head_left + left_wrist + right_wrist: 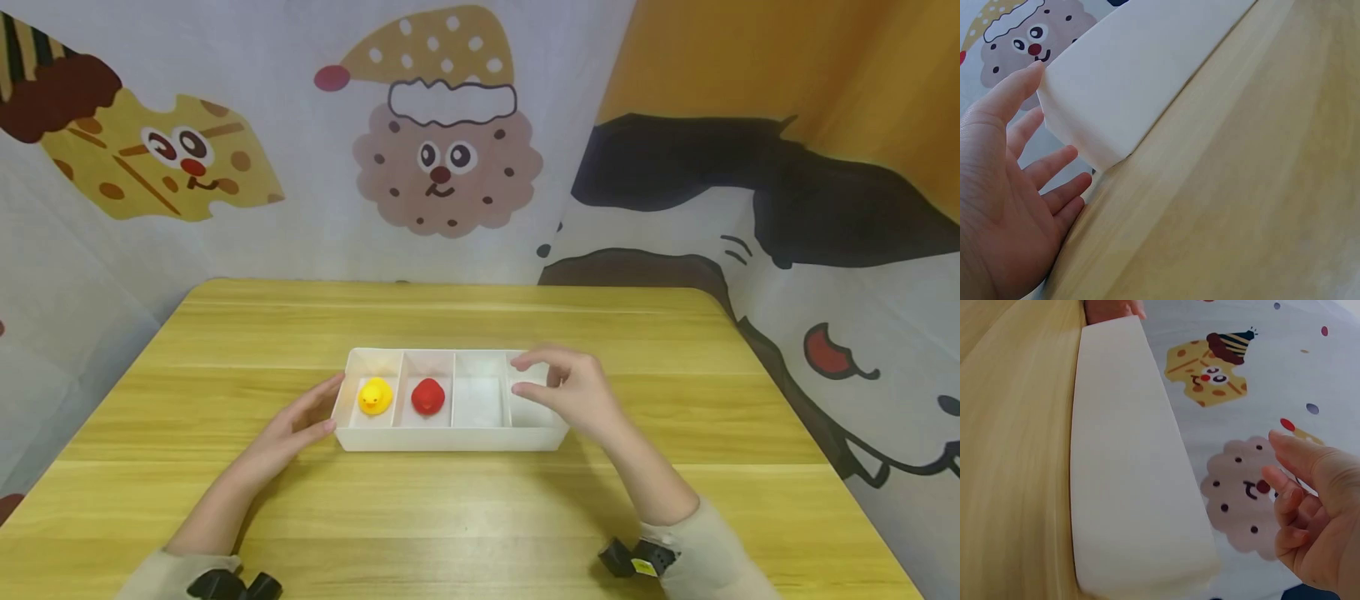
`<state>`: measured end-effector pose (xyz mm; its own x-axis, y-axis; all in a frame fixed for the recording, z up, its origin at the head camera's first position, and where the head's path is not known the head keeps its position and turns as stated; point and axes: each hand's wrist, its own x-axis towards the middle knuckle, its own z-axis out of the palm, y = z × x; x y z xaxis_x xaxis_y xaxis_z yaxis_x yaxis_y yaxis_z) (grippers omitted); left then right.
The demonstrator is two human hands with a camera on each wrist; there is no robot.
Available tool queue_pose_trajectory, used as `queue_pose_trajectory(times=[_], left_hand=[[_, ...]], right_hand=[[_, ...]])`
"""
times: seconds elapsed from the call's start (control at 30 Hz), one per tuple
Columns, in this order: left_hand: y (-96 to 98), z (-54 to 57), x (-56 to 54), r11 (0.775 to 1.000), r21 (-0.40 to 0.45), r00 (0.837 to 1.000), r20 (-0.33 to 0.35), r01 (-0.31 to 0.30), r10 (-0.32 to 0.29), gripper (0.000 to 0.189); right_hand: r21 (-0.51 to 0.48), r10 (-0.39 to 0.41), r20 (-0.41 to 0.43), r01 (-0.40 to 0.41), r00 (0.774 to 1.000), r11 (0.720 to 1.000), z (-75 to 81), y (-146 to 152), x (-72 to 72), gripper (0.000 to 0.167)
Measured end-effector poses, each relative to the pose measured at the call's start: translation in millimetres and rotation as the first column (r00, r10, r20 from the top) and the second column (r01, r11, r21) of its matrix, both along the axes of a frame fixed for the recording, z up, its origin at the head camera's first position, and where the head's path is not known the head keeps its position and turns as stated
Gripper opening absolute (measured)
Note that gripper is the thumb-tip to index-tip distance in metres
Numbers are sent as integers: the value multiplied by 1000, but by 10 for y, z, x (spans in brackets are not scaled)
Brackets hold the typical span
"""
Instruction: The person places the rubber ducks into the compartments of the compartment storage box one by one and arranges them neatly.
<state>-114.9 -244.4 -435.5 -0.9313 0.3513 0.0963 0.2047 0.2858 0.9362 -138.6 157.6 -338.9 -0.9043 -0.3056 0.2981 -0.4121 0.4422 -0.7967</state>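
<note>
A white divided box (450, 439) lies lengthwise on the wooden table. Its leftmost compartment holds a yellow rubber duck (375, 397); a red rubber duck (428, 397) sits in the one beside it. No object shows in the third compartment, and the rightmost is partly hidden by a hand. At the box's left end, my left hand (296, 423) touches the wall with fingers extended, thumb toward the front corner. Above the right end is my right hand (577, 390), thumb and index finger apart with nothing between them. The right wrist view shows its other fingers loosely curled.
The wooden table (465, 517) extends around the box on all sides. Behind it hangs a cloth (300, 250) printed with cartoon figures. Black devices (641, 557) are strapped at both wrists, over light sleeves (712, 554).
</note>
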Motion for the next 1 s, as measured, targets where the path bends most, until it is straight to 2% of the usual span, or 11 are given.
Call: queue_pose_trajectory(times=[0.2, 0.4, 0.6, 0.8, 0.9, 1.0], left_hand=[[0, 6, -5, 1000, 2, 1000, 4, 1, -1, 59], [1, 11, -3, 1000, 3, 1000, 10, -1, 1, 59], [9, 13, -1, 1000, -6, 1000, 14, -5, 5, 59], [9, 8, -7, 1000, -5, 1000, 15, -6, 6, 59], [6, 2, -9, 1000, 2, 1000, 14, -2, 2, 59], [3, 0, -9, 1000, 2, 1000, 16, -3, 3, 59]], right_hand=[[-67, -2, 11, 2, 1000, 998, -41, 230, 37, 23], [-79, -8, -7, 8, 1000, 997, -104, 428, 31, 24], [-52, -21, -8, 21, 1000, 998, -77, 569, 75, 27], [26, -101, 25, 101, 995, 995, 41, 654, 178, 24], [53, -124, 36, 122, 992, 991, -5, 738, 168, 27], [74, -139, 45, 135, 989, 988, -149, 865, 97, 30]])
